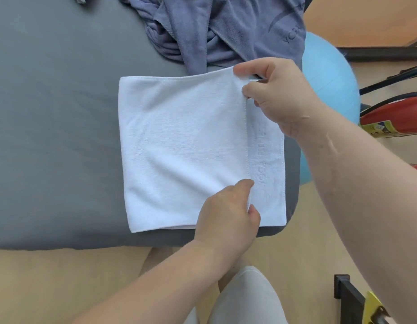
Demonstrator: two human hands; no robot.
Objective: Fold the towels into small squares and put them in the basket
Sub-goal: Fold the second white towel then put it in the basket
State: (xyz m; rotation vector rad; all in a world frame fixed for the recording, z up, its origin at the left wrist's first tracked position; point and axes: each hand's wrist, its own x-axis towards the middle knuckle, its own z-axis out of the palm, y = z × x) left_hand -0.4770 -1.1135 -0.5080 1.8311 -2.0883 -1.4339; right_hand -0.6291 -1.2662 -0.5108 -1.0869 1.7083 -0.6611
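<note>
Our 2 hands pinch the white towel (179,148) top layer: left hand (228,213) near corner, right hand (277,94) far corner, on grey mat (50,113).

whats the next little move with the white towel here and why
Probably draw the top layer's hemmed edge rightward until it meets the lower layer's edge. The left hand and right hand pinch its corners, and it lies short, leaving a strip of the white towel uncovered.

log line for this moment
mid-fold | white towel on grey pad | left hand pinches near flap corner | right hand pinches far flap corner
</note>
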